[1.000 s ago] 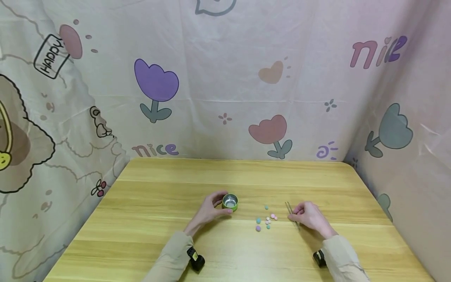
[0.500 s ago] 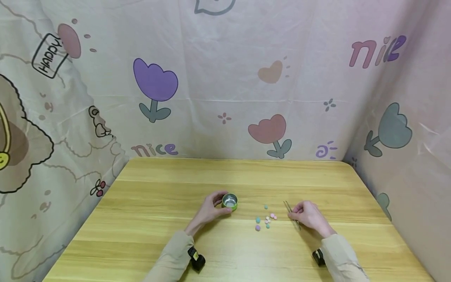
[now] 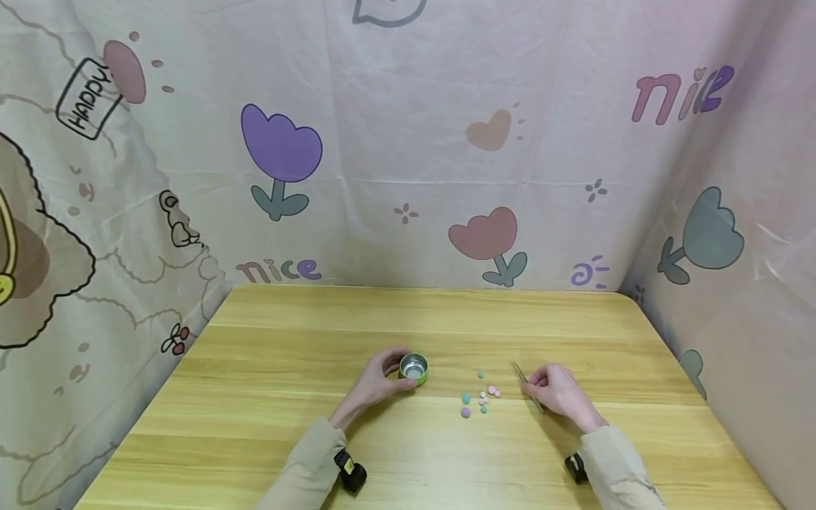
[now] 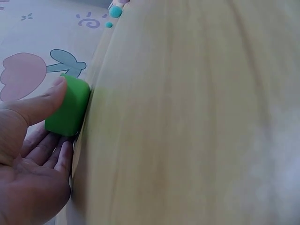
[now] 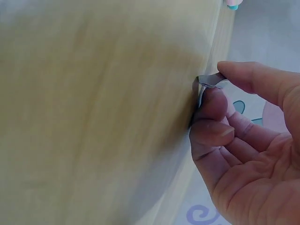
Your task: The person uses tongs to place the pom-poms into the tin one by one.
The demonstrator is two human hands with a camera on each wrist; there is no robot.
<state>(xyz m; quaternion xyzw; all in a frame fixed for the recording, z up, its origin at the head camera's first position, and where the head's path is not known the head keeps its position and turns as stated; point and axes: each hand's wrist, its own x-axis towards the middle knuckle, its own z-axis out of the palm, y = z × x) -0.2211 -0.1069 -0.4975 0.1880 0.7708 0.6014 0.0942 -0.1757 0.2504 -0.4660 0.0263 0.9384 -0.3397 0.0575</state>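
My left hand point(image 3: 372, 386) holds a small round green tin point(image 3: 414, 369) at its left side, thumb in front and fingers behind. The tin stands on the table with its silvery inside facing up. Its green wall point(image 4: 75, 105) shows between thumb and fingers in the left wrist view. Metal tweezers point(image 3: 519, 371) are pinched between thumb and fingers of my right hand point(image 3: 561, 393), their tips pointing away and to the left. Only their rear end point(image 5: 212, 80) shows in the right wrist view. Between the hands lie several small balls, among them a purple ball point(image 3: 465, 412) and a pink ball point(image 3: 491, 389).
A wood-grain table point(image 3: 306, 326) carries everything. Printed cloth point(image 3: 382, 142) hangs behind it and along both sides. A blue ball point(image 3: 466, 398) lies at the left of the group, and a teal ball point(image 3: 481, 374) lies farther back.
The tweezers' prongs have drawn closer together, and their tips have swung slightly left. My left hand and the tin have shifted slightly left and nearer. The balls stay put.
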